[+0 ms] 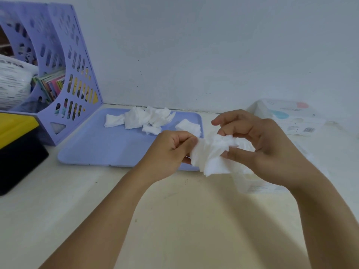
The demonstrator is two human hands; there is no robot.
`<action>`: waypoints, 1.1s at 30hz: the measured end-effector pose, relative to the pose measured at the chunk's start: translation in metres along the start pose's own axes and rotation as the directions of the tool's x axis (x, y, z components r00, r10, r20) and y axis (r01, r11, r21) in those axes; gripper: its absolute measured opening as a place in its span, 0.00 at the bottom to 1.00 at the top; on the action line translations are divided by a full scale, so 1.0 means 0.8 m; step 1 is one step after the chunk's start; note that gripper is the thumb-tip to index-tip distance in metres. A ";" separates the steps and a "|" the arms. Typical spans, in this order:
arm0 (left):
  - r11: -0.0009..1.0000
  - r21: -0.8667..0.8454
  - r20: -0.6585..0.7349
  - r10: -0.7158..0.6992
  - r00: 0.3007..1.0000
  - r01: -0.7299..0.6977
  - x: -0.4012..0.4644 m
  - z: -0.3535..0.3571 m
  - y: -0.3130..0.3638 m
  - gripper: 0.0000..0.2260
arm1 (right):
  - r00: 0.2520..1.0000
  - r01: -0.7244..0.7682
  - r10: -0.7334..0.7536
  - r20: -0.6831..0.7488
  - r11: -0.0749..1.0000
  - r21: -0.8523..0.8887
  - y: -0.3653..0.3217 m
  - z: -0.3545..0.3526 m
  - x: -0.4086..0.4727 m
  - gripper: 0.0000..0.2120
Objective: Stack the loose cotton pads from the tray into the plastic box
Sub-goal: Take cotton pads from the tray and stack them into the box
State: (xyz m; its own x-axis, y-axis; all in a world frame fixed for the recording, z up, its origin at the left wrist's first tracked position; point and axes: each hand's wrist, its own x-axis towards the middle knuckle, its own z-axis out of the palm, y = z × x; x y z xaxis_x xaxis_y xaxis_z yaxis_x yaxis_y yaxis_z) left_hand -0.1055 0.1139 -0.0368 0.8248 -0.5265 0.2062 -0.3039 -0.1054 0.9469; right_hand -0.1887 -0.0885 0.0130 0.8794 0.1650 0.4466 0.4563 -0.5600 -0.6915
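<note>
Now both hands hold one bunch of pads (211,154) above the bench (174,220), just past the tray's near right corner. The left hand (171,152) has its grip closed on the bunch's left edge, thumb and curled fingers pinching it. The right hand (258,140) grips the right side, thumb under and fingers curled over the top. Below the right hand sits the clear box (252,185), mostly hidden by hand and pads; what it holds cannot be told. More pads (141,118) lie loose on the far part of the blue tray (108,146), with a single pad (189,127) near its right rim. Behind the right hand a white carton (287,115) rests by the wall. Left of the tray stands a purple file rack (64,74) with a yellow-and-black case (17,144) in front of it.
</note>
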 end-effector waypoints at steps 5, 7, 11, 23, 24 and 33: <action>0.995 0.092 -0.001 0.035 0.999 -0.034 0.000 0.001 -0.003 0.13 | 0.990 -0.110 0.107 0.093 0.994 0.023 0.005 0.009 0.001 0.10; 0.992 0.117 -0.051 0.058 0.997 -0.052 0.002 0.000 -0.008 0.13 | 0.980 -0.140 0.130 0.147 0.988 0.059 0.007 0.002 0.000 0.09; 0.973 0.212 -0.133 0.124 0.983 -0.093 0.005 -0.005 -0.012 0.12 | 0.953 -0.186 0.150 0.264 0.975 0.119 0.004 -0.018 -0.005 0.08; 0.996 -0.031 0.122 -0.080 0.989 0.085 -0.004 0.002 0.004 0.12 | 0.969 -0.210 0.207 0.135 0.978 0.010 0.008 0.002 0.001 0.10; 0.994 -0.048 0.129 -0.094 0.987 0.101 -0.004 0.002 0.006 0.12 | 0.969 -0.210 0.207 0.135 0.978 0.007 0.009 0.002 0.001 0.10; 0.955 -0.233 0.202 -0.136 0.970 0.183 -0.007 -0.002 0.014 0.13 | 0.974 -0.224 0.220 0.049 0.968 0.113 0.023 0.001 0.004 0.06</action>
State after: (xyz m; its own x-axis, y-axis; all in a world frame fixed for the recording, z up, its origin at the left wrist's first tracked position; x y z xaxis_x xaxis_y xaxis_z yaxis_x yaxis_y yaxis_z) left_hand -0.1129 0.1165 -0.0266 0.7448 -0.6669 0.0211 -0.0283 0.0000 0.9996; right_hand -0.1775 -0.0974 0.0015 0.9637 0.0776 0.2553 0.2601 -0.4872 -0.8337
